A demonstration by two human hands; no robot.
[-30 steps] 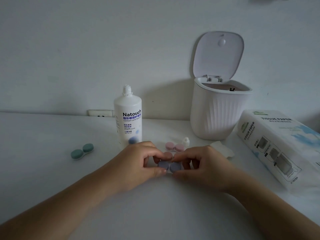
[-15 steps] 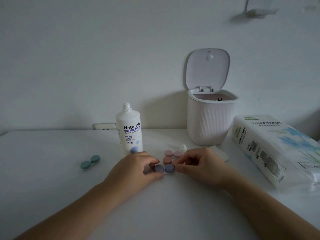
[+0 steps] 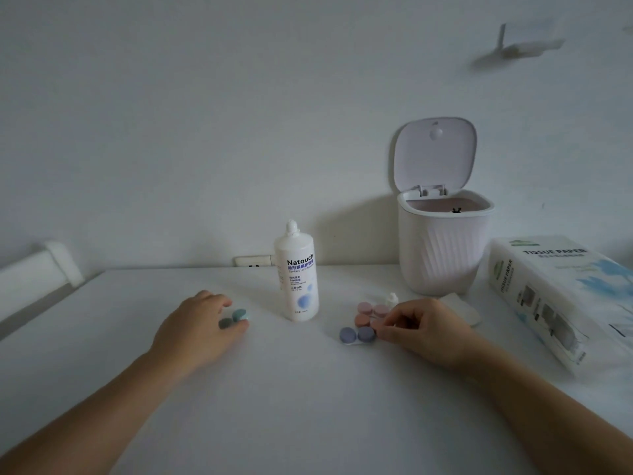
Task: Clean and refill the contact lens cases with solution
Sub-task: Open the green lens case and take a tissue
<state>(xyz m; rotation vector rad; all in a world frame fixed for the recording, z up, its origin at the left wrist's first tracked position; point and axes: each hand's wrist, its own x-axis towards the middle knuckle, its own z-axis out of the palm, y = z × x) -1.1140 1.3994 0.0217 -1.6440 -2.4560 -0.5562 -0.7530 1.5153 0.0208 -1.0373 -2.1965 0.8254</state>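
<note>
1. Head view: left hand (image 3: 202,323) curls round the green case (image 3: 234,318), left of the solution bottle (image 3: 297,275); a careless lift could topple it.
2. Right hand (image 3: 416,329) pinches by the purple case (image 3: 356,334); what it holds is unclear, and nearby pink cases (image 3: 368,313) could scatter.

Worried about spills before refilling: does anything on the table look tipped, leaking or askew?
Nothing stands out. The solution bottle stands upright with its cap on, the lens cases lie flat, and no liquid shows on the table.
</note>
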